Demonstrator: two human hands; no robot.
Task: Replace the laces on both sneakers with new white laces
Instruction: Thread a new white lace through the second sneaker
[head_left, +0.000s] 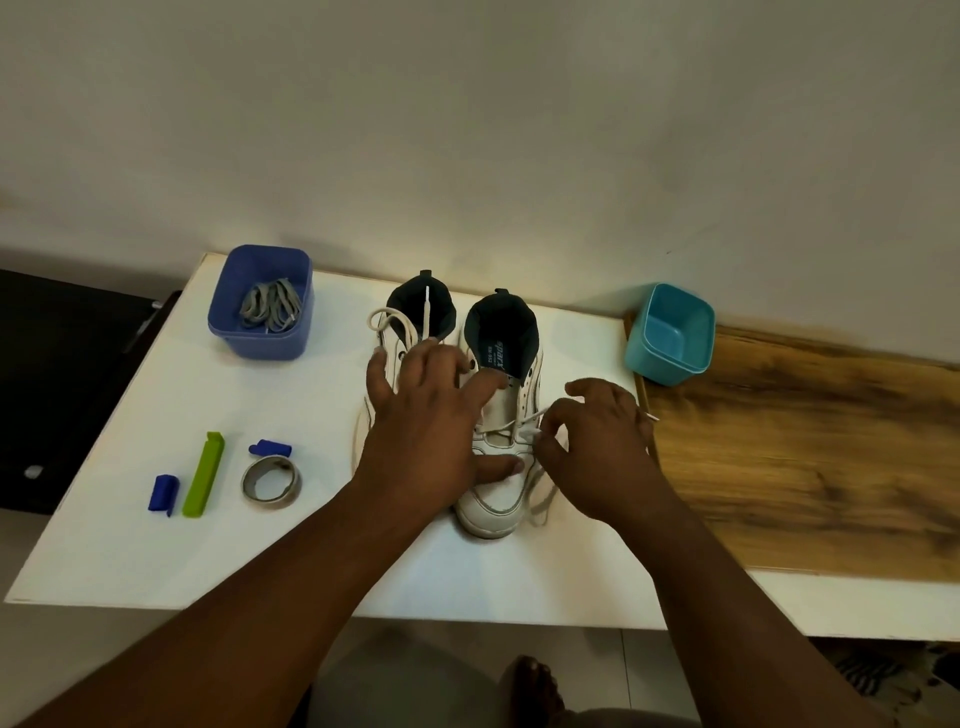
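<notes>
Step in hand: the new white lace (511, 425) is being threaded through the lower eyelets of the right sneaker (496, 431); only the first crossings near the toe are being shown as done, the upper eyelets being left bare.
Left hand (423, 415): it is being spread flat over the two sneakers, fingers released and splayed, the thumb being pressed on the right sneaker's toe to steady it; nothing is being gripped.
Right hand (597, 447): its fingertips are being pinched on the lace just right of the eyelets, with the free end being trailed toward the wooden board (810, 457).
Left sneaker (410, 332): it is being largely hidden by the left hand; a white lace (400, 319) is being seen looped at its far collar, so it is being judged as already relaced.
Old laces (272, 306): they are being kept in the blue tub (260, 340), far left on the white table (156, 545).
Teal tub (670, 332): far right, being seen empty.
Next move: the pinched end is being judged as needing to be drawn taut, then fed through the next eyelet up, with both sides being kept even.
</notes>
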